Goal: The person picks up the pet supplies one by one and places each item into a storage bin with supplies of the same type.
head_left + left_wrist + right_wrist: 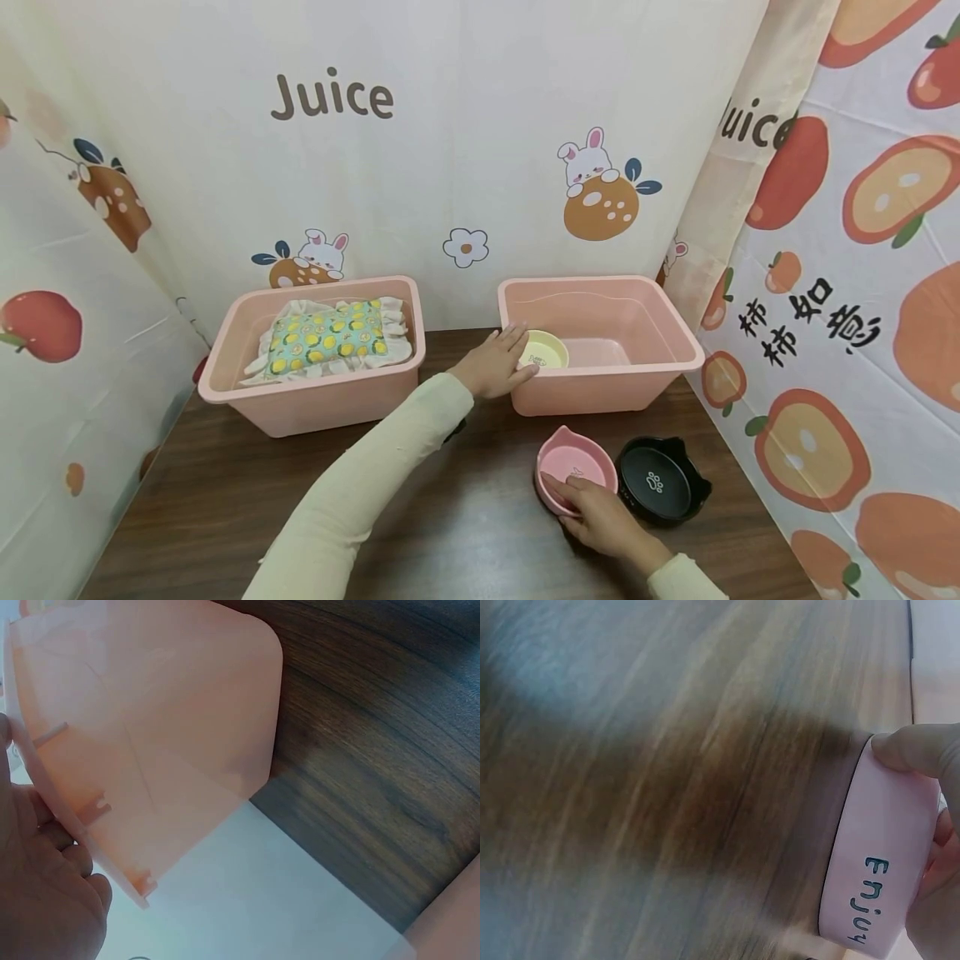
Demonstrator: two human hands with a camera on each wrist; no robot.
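Note:
My left hand [495, 364] reaches over the left rim of the right-hand pink bin [600, 392]. Its fingers and thumb look extended and spread beside a small pale-yellow bowl [546, 350] inside the bin; whether they touch the bowl is unclear. From the left wrist, that hand [52, 877] lies against the bin's rim. With thumb outside and fingers over the rim, my right hand [600, 518] grips a pink pet bowl [573, 462] with pointed ears. "Enjoy" shows on the pink bowl's side [870, 855] in the right wrist view, near the thumb.
Right of the pink bowl sits a black cat-eared bowl [654, 479] with a paw print. At the left, another pink bin [322, 404] holds a lemon-print frilled cushion [327, 340]. Printed curtains [465, 150] stand behind and beside the dark wooden table [450, 525].

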